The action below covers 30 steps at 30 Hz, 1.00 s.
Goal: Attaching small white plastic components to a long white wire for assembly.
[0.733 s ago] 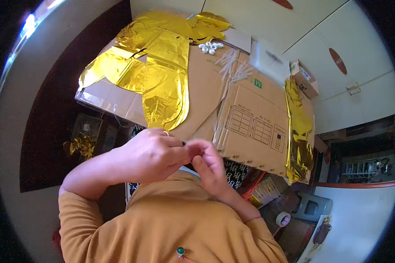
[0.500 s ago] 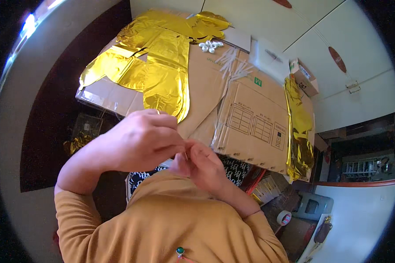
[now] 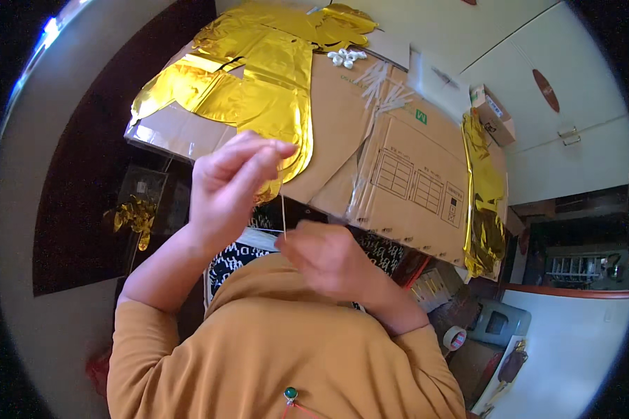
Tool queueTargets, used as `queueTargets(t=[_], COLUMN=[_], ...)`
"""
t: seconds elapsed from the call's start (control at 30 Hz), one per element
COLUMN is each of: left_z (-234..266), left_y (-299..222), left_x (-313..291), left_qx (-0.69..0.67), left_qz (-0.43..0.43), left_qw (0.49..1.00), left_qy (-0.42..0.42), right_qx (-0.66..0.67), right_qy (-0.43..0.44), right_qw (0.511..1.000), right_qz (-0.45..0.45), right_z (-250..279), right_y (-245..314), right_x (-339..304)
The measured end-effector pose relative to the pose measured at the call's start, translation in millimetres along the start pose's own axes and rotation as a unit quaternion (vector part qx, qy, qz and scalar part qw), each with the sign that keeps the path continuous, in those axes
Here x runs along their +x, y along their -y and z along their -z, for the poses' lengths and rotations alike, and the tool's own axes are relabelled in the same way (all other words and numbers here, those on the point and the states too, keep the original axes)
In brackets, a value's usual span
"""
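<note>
Pinching a thin pale thread between thumb and fingertips, the left hand holds it taut above the right hand, whose curled fingers grip its lower end. Both hover over the near edge of the flattened cardboard, beside crumpled gold foil balloons along its far-left corner.

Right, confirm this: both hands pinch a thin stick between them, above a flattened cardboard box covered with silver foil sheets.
Wrong in one respect: the foil sheets are gold, not silver, as the head view shows. The rest holds: the left hand and right hand pinch a thin stick between them, above the flattened cardboard box.
</note>
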<state>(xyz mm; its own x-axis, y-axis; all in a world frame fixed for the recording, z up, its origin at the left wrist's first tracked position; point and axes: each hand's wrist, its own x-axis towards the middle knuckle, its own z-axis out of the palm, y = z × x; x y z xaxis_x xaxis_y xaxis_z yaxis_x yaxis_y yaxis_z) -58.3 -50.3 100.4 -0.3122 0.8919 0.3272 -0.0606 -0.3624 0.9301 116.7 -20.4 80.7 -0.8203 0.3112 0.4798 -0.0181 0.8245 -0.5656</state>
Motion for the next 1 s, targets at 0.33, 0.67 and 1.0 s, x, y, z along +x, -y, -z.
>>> queueTargets(t=[0.33,0.67,1.0], left_z=[-5,-9,-5], left_y=[0,-2,33], left_x=[-14,-1,-10], left_qx=[-0.012,0.115,0.189], left_qz=[-0.038,-0.047,-0.102], left_qw=[0.982,0.984,0.94], left_qy=[0.186,0.126,0.266], right_qx=[0.097,0.119,0.056], right_qy=[0.043,0.115,-0.001], right_qw=[0.983,0.981,0.994], right_qz=[-0.151,-0.098,-0.098], right_z=[42,49,69], right_y=[-16,-1,-2], right_x=[-8,-7,6])
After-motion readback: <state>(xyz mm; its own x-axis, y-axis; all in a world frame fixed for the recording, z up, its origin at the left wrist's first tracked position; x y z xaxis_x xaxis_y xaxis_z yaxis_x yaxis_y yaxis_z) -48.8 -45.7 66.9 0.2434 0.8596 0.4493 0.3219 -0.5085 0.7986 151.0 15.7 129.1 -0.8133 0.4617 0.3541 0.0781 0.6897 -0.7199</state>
